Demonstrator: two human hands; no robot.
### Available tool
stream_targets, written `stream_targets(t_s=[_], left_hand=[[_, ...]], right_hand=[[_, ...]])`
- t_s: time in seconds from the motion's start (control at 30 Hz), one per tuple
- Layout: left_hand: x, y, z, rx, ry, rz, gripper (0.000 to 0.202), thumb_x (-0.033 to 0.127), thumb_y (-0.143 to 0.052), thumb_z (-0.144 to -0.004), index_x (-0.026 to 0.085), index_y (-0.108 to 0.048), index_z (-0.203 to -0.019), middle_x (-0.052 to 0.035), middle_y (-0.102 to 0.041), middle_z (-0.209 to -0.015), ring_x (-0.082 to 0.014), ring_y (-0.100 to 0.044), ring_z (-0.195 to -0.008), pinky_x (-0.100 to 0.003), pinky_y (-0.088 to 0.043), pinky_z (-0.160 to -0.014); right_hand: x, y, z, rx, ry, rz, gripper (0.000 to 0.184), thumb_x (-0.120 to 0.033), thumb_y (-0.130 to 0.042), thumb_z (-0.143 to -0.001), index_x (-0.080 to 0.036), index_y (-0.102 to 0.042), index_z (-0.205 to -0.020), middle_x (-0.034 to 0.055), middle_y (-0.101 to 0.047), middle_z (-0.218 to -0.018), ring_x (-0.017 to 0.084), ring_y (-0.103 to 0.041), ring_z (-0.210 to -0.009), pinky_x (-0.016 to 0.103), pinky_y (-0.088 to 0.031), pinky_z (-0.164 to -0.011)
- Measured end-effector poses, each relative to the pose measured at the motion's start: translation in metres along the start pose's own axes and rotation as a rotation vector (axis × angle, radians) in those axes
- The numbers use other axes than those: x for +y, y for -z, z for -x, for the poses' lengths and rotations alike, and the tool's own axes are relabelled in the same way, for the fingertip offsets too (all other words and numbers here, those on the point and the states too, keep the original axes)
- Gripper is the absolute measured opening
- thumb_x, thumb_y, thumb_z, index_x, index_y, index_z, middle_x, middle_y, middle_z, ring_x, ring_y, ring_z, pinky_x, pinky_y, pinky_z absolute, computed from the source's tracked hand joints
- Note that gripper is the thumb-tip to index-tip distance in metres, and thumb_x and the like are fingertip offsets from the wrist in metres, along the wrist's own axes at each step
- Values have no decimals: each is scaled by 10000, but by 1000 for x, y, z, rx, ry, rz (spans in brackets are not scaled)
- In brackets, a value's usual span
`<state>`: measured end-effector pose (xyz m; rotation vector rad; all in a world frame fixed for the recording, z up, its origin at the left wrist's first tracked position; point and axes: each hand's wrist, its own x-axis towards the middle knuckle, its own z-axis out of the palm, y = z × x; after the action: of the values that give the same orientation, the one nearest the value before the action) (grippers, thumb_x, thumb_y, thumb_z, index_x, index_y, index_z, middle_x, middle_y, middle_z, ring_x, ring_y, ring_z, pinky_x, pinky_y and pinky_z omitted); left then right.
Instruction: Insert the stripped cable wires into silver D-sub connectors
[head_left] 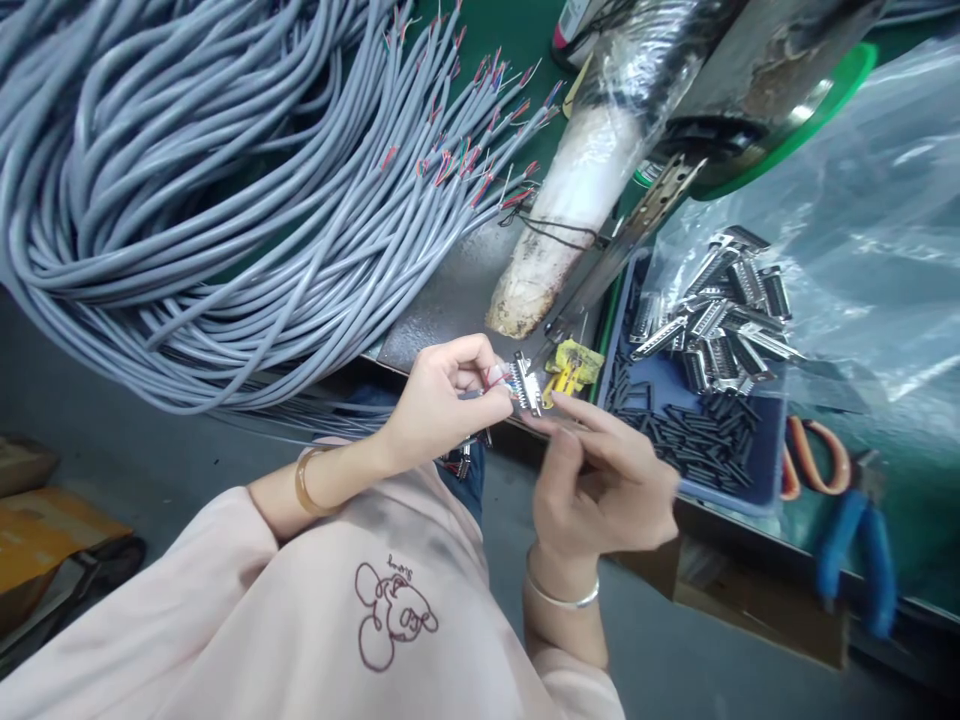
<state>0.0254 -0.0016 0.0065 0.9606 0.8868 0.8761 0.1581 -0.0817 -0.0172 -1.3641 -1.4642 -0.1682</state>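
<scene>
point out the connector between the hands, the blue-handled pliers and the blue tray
Connector (527, 384): head view, on its metal body.
Blue-handled pliers (841, 543): head view, on one handle.
Blue tray (772, 450): head view, on its bare right side.

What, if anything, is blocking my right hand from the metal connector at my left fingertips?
Nothing visible: your right hand is right up by the metal connector, though I can't tell whether they touch. The yellow piece shows beyond, not between.
</scene>
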Motion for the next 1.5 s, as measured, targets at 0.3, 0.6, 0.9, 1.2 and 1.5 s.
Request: stream_targets(t_s=[0.3, 0.6, 0.9, 1.2, 1.5], left_hand=[[13, 17, 15, -350, 279, 154, 249, 179, -809, -686, 153, -562, -708, 73, -534, -551, -15, -363, -406, -165, -266, -401], [13, 29, 28, -310, 103, 80, 249, 128, -780, -687, 151, -620, -876, 49, -571, -714, -10, -393, -502, -153, -322, -463], [-10, 39, 30, -384, -471, -236, 124, 101, -656, -874, 160, -751, -820, -89, -774, -916, -173, -742, -873, -275, -602, -790], [-13, 37, 29, -319, -273, -231, 92, 203, -690, -874, 140, -756, -861, -71, -741, -866, -103, -613, -624, -213, -493, -556], [-14, 37, 27, -368, 3, -134, 227, 344, -758, -815, 122, -728, -852, 33, -508, -575, -64, -409, -504, -200, -361, -486]], right_hand=[[14, 13, 11, -111, 247, 24, 246, -150, -678, -918, -195, -536, -722, 70, -806, -1094, 124, -760, -657, 185, -539, -508], [-3, 1, 10, -67, 79, -124, 147, -159, -708, -896, -196, -579, -834, -21, -703, -762, 92, -697, -672, 184, -540, -618], [-23, 9, -2, -144, -517, -393, 245, -318, -741, -900, -214, -556, -777, -50, -660, -668, 75, -585, -505, 180, -472, -502], [-18, 19, 10, -164, -265, 80, 78, -223, -737, -906, -226, -660, -915, -50, -720, -777, 66, -615, -497, 184, -496, -503], [-24, 31, -4, -354, 233, 264, 322, -157, -720, -923, -225, -683, -1235, -93, -579, -552, 56, -397, -429, 220, -369, -501]])
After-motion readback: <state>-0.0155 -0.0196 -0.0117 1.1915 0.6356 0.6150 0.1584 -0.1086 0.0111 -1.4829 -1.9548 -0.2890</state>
